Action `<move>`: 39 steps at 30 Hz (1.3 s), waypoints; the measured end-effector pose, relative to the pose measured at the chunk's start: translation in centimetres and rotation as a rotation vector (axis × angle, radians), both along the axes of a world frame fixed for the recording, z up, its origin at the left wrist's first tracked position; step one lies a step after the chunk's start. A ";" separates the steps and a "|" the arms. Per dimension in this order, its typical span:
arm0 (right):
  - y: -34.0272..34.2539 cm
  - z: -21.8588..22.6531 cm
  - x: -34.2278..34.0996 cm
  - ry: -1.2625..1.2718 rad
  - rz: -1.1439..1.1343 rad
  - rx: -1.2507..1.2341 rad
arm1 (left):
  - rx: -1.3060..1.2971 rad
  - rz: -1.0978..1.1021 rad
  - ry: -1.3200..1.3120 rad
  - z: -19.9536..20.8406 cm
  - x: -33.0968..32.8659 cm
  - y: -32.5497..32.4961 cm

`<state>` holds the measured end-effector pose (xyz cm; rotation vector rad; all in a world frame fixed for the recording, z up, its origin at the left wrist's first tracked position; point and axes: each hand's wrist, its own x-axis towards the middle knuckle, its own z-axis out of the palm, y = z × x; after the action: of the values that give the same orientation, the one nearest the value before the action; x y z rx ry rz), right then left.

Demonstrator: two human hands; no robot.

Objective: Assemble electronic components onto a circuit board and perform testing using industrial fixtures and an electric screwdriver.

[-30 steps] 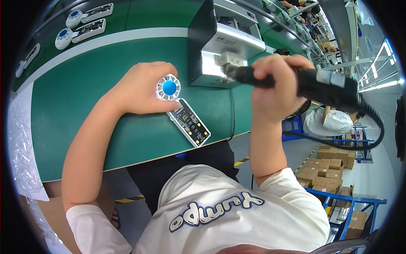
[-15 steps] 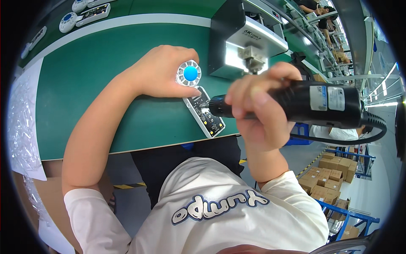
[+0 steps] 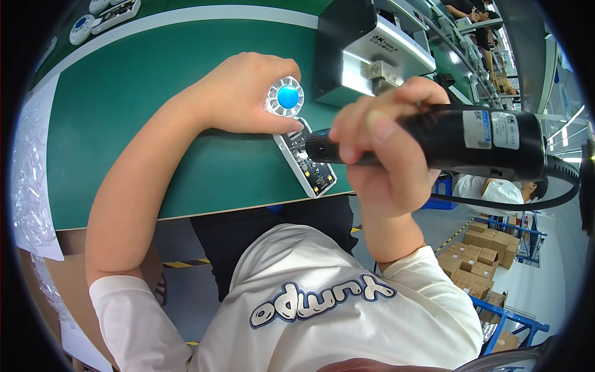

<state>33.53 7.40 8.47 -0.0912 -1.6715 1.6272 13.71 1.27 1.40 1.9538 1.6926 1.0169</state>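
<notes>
My left hand point(image 3: 251, 93) is closed round a white handheld device whose round ribbed head has a blue centre point(image 3: 288, 97). The device's long body point(image 3: 312, 168) is open, baring a dark circuit board, and it lies slanted near the table's front edge. In my right hand point(image 3: 390, 146) is a black electric screwdriver point(image 3: 477, 139) with a cable at its back end. Its ribbed nose point(image 3: 319, 147) points left over the middle of the circuit board; the tip is too blurred to tell whether it touches.
A black and silver screw feeder box point(image 3: 372, 53) stands behind my right hand. More white devices point(image 3: 114, 15) lie at the far left, beyond a pale strip on the green table point(image 3: 136, 80). Clear plastic wrap point(image 3: 31, 180) hangs at the left edge. Cardboard boxes point(image 3: 477, 260) are stacked at right.
The view has shifted slightly, so the table and feeder box sit a little differently. Both hands keep their hold, with the screwdriver still over the board.
</notes>
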 end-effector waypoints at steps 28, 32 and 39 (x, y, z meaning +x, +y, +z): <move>6.4 1.7 1.9 0.181 -0.519 0.193 | -0.027 0.040 -0.002 0.1 -0.3 -0.3; 5.9 2.3 2.4 0.185 -0.335 0.072 | -0.066 0.076 -0.020 0.8 -1.2 -0.1; 1.7 1.0 4.5 0.129 -0.112 -0.161 | -0.062 0.082 -0.037 0.6 -1.1 -0.3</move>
<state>38.06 9.06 9.44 -0.1545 -1.4124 1.6451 12.64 1.00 2.03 1.8289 1.7756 1.0105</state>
